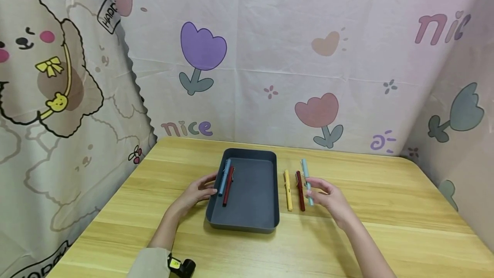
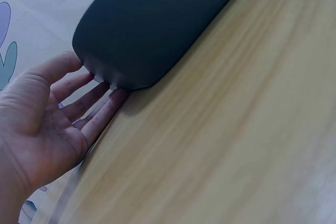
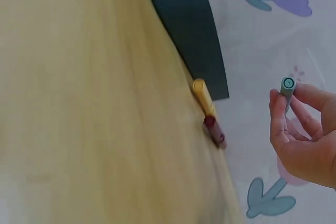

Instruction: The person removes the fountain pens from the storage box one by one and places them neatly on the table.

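The light blue pen [image 1: 305, 168] may slip, since the right hand [image 1: 331, 198] just pinches it. The left hand [image 1: 196, 192], uncurled, touches the tray [image 1: 254, 196].

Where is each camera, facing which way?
Head: worn on the head, facing forward and down at the tray; left hand and right hand show.
Left wrist: sits there, facing the tray, left hand touching it.
Right wrist: sits there, facing a pale blue pen the right hand pinches.
Shared: both wrist views show tray and table.
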Tool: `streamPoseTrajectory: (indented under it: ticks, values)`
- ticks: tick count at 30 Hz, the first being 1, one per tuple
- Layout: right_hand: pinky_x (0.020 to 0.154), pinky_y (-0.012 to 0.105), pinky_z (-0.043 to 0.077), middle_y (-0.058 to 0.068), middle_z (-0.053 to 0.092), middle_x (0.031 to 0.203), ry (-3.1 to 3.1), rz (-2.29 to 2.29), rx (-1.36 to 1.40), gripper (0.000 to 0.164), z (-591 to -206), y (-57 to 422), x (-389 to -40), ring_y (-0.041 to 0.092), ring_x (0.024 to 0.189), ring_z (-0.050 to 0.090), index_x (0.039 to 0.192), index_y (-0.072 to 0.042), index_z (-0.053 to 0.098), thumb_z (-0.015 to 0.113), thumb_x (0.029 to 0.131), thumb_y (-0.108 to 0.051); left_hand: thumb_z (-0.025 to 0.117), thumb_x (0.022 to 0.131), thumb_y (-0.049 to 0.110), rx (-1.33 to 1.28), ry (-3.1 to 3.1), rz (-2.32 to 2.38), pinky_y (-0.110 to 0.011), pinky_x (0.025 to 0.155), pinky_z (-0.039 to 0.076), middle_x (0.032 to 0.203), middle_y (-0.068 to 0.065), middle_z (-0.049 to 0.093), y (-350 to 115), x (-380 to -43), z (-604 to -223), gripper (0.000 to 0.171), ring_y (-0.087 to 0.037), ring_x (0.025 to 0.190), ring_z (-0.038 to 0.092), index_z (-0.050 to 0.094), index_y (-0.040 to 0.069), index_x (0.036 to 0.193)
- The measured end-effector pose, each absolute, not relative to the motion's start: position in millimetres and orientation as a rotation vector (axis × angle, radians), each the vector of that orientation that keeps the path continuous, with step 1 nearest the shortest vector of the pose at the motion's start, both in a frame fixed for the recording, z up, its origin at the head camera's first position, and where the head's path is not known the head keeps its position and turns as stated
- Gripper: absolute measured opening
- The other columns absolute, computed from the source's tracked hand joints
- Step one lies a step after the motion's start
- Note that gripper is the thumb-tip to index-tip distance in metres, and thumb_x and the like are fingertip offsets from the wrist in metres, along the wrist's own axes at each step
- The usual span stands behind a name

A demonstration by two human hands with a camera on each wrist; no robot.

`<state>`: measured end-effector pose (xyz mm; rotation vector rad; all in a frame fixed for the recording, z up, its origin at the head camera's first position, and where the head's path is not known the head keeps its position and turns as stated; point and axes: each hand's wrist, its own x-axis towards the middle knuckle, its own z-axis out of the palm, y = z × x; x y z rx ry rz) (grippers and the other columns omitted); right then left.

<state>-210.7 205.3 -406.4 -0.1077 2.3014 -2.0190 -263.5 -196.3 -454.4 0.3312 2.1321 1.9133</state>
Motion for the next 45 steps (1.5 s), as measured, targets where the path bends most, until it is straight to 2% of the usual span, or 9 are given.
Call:
streamPoseTrajectory:
  ticks: [3,8,19,29,45]
  values:
    - [0.081,0.031,0.046,0.023,0.044,0.128,2.292,-2.037,-0.071,0.051,-409.9,211.8,-210.1,0.034,0.103,0.056,0.13,0.004,0.045,0.065,0.086,-0.011,0.062,0.088,0.014,0.343,2.129,1.91,-0.04,0.091,0.04,0.139,-0.023,0.035,-197.1,-263.6,-454.3,0.064,-0.031,0.118,0.044,0.031,0.007,0.143]
    - [0.08,0.03,0.047,0.023,0.045,0.126,2.317,-2.033,-0.036,0.05,-417.5,221.1,-212.7,0.026,0.097,0.058,0.13,0.004,0.046,0.064,0.086,-0.01,0.063,0.088,0.014,0.346,2.134,1.908,-0.038,0.091,0.04,0.139,-0.023,0.035,-196.5,-264.1,-454.6,0.064,-0.031,0.118,0.044,0.031,0.006,0.143]
    - [0.079,0.029,0.047,0.022,0.043,0.131,2.302,-2.017,0.087,0.051,-440.2,236.6,-218.5,0.019,0.097,0.055,0.131,0.003,0.045,0.064,0.086,-0.012,0.062,0.088,0.014,0.347,2.124,1.911,-0.043,0.093,0.038,0.14,-0.021,0.034,-195.2,-263.8,-454.3,0.062,-0.032,0.12,0.042,0.033,0.009,0.143]
    - [0.078,0.029,0.048,0.024,0.047,0.126,2.288,-2.042,0.042,0.051,-452.8,236.8,-223.6,0.02,0.095,0.056,0.129,0.005,0.047,0.066,0.084,-0.01,0.063,0.087,0.014,0.336,2.139,1.913,-0.042,0.093,0.038,0.141,-0.018,0.033,-196.7,-263.5,-455.7,0.062,-0.034,0.124,0.036,0.035,0.009,0.142]
    - [0.073,0.029,0.05,0.023,0.054,0.118,2.433,-1.953,-0.007,0.046,-459.9,237.1,-227.6,0.02,0.088,0.061,0.125,0.005,0.052,0.066,0.083,-0.008,0.061,0.089,0.013,0.357,2.108,1.913,-0.04,0.092,0.039,0.141,-0.02,0.033,-195.2,-263.2,-454.1,0.062,-0.033,0.124,0.038,0.032,0.006,0.143]
